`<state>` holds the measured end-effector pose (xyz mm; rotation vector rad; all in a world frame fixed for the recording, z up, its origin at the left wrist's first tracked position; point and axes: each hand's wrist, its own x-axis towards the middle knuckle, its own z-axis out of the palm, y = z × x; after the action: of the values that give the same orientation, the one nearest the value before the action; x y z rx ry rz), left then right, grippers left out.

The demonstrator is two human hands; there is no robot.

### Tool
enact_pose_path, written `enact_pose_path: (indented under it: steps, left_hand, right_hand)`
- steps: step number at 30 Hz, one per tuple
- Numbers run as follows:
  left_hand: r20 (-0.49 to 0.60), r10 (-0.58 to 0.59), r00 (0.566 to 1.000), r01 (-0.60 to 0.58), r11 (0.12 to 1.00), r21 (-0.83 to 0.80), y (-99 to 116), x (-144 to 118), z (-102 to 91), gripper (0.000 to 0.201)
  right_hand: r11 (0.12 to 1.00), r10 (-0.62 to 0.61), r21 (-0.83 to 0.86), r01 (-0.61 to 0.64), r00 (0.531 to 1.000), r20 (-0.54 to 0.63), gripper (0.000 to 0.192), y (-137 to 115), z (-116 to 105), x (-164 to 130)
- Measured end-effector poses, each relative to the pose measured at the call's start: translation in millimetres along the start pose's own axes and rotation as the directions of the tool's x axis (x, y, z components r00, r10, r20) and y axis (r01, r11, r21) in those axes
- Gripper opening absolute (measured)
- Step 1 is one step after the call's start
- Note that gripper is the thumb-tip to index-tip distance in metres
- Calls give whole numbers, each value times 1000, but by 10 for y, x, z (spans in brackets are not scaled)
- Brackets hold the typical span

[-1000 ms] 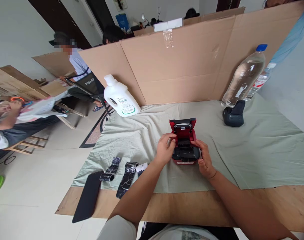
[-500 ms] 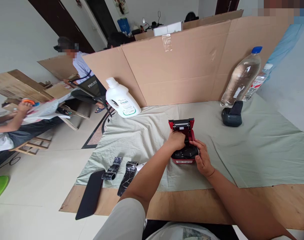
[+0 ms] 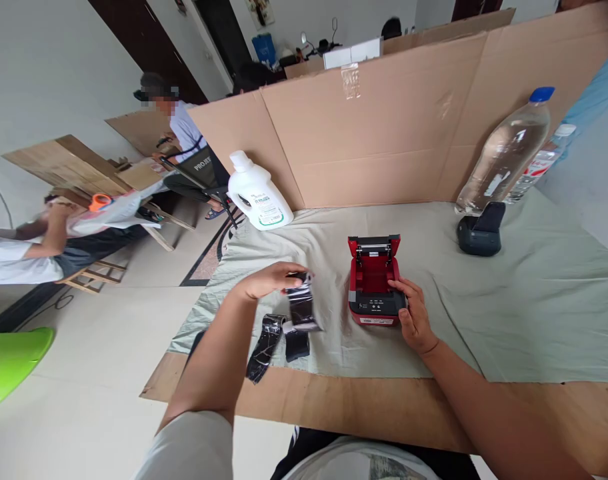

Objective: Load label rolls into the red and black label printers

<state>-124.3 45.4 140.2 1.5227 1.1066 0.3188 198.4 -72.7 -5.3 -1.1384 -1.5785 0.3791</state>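
Observation:
My left hand [image 3: 270,280] pinches the top of a curled black strip of roll paper [image 3: 303,307], which hangs over the cloth and is slightly blurred. Below it lie a black marbled strip [image 3: 267,348] and a short black roll with a white edge [image 3: 297,344]. A small red and black printer [image 3: 377,305] stands in front of me with its lid [image 3: 374,247] raised and its red inner compartment in sight. My right hand [image 3: 415,317] grips the printer's right side, fingers on the upper edge and thumb near the front corner.
A white jug [image 3: 259,197] stands at the back left against a cardboard screen [image 3: 384,147]. At the back right are a large water bottle [image 3: 507,153], a smaller bottle [image 3: 541,163] and a dark device on a stand [image 3: 480,233]. Two people sit at the left.
My left hand has come out of the printer and moved left, now with a black paper strip in it. The right hand stays at the printer. The view has shifted slightly.

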Motion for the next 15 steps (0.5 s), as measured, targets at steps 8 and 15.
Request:
enact_pose_path:
  steps: [8, 15]
  left_hand:
    - [-217, -279, 935, 339, 883, 325, -782, -594, -707, 32]
    - [-288, -190, 939, 344, 456, 821, -841, -565, -176, 54]
  right_hand:
    - [998, -59, -23, 58, 998, -28, 49, -15, 13, 23]
    - [994, -105, -33, 104, 994, -38, 48, 26, 28, 29]
